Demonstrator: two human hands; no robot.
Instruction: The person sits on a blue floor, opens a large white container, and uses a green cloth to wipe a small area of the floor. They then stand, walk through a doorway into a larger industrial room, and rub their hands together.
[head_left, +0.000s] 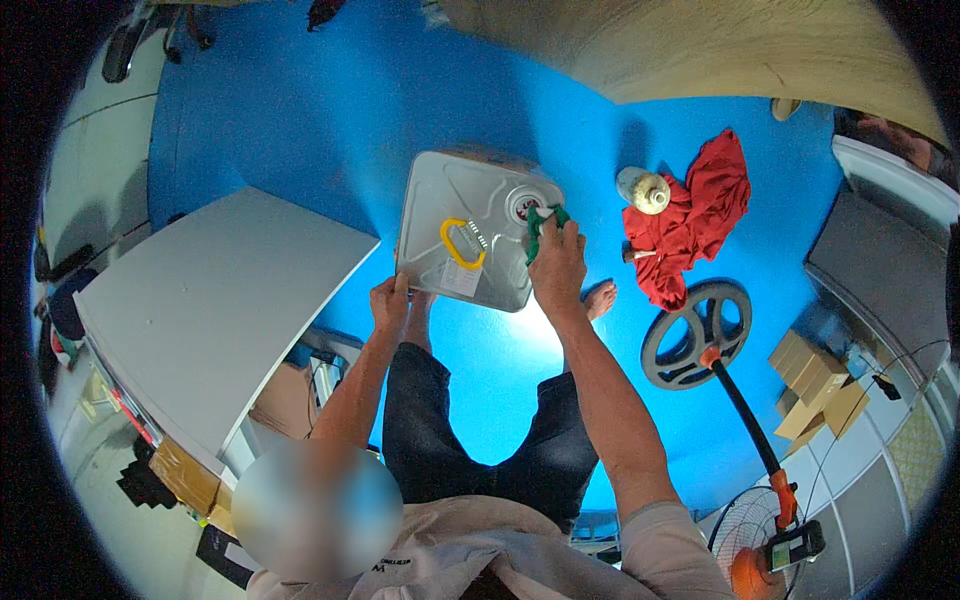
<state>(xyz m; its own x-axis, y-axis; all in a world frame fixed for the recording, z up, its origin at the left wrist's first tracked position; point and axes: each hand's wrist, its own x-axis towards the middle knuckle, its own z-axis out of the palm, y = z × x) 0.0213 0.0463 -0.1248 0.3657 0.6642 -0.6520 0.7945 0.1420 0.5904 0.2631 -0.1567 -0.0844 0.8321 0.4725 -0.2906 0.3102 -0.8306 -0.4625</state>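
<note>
In front of me is a square metal can (420, 225) with a silvery top, a yellow carrying handle (449, 245) and a round cap (525, 204) in one corner. My left hand (390, 303) is closed on the can's near left edge. With my right hand (557, 265) I grip a crumpled green cloth (535, 235) against the top, right beside the cap. To the right lies a red cloth (705, 215) on the blue floor. A pale bottle (648, 190) stands at the cloth's left edge, and a small dark, light-tipped object (637, 256) lies below it.
A metal detector (742, 400) with a round grey coil lies at my right, near a fan (750, 535) and cardboard boxes (815, 380). At my left is a white tabletop (220, 300). Beige material (720, 45) hangs at the far right. My bare foot (601, 299) is near the can.
</note>
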